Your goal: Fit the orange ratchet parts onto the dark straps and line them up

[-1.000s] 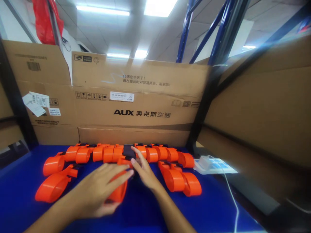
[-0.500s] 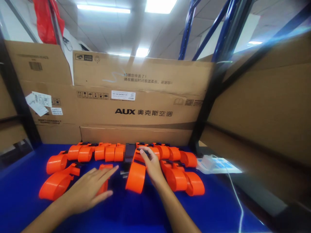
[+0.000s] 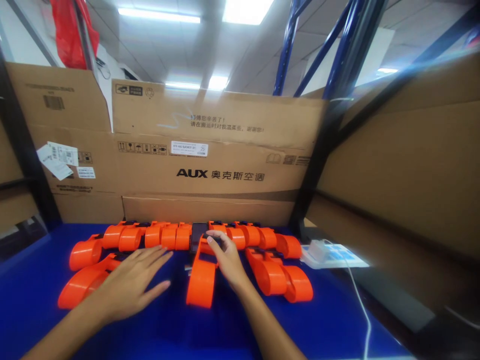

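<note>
Near the middle of the blue table (image 3: 210,332), my right hand (image 3: 227,255) grips the upper end of an orange tape dispenser (image 3: 201,285), its wide loop hanging toward me. My left hand (image 3: 140,277) is open, palm down with fingers stretched out, beside the orange dispensers (image 3: 80,290) at the left front. It partly covers one of them, so I cannot tell whether it touches it. A dark phone-like block (image 3: 198,235) stands behind the held dispenser. A small silvery piece (image 3: 188,268) shows to the dispenser's left.
Several more orange dispensers (image 3: 131,239) line the back of the table. Another group (image 3: 272,277) lies at right front. A power strip (image 3: 333,256) with a white cable (image 3: 362,300) is at the right edge. A large cardboard sheet (image 3: 210,195) and dark rack posts (image 3: 313,170) enclose the table.
The held dispenser has moved slightly left and toward me with my right hand. My left hand has shifted left; the dispenser previously visible beneath its fingers no longer shows there.
</note>
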The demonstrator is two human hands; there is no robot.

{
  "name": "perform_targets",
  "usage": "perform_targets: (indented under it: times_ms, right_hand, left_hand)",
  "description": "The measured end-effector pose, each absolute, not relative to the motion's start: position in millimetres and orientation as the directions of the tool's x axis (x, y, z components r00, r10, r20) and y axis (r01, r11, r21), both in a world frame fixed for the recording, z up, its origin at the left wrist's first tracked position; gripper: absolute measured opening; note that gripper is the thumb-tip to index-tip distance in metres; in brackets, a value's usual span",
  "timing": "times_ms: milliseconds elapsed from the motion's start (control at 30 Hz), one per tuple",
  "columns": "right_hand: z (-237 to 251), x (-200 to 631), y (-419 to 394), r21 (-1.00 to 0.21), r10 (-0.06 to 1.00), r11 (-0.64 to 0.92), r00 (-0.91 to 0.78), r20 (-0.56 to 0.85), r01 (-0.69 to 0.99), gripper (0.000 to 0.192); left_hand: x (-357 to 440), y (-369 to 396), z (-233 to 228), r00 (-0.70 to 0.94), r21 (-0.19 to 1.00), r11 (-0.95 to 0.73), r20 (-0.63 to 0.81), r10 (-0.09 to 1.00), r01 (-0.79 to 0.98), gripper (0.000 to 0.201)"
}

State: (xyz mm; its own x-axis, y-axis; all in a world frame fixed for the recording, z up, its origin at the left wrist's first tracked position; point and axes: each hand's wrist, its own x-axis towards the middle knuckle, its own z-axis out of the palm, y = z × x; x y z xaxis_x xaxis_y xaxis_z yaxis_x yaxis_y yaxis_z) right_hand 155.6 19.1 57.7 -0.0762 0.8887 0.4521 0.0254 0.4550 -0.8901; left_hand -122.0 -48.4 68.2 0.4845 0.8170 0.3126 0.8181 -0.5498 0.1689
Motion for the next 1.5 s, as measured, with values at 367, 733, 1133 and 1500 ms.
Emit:
perform_targets:
  times_ms: [367, 733, 1133, 1500]
  right_hand:
    - [54, 157, 23, -0.900, 0.895, 0.434, -0.098, 0.435, -0.024, 0.045]
    - [45, 158, 25, -0.937, 0.924, 0.329, -0.167, 0.345, -0.114, 0.047]
    - [37, 158, 24, -0.953, 0.943, 0.290, -0.199, 0.268, 0.090, 0.020]
    - [41, 160, 24, -0.881, 0.915, 0.392, -0.214, 0.343, 0.265, 0.020]
  left_hand:
    - [5, -1, 64, 0.204, 0.951, -0.284, 0.304, 0.931, -0.121, 0.052]
    - [1, 21, 40, 0.023, 0.922, -0.241, 0.260, 0.965, -0.304, 0.044]
    - [-5, 27, 31, -0.074, 0.938, -0.265, 0.255, 0.964, -0.223, 0.043]
    - [-6, 30, 29, -0.093, 0.939, -0.276, 0.262, 0.961, -0.208, 0.051]
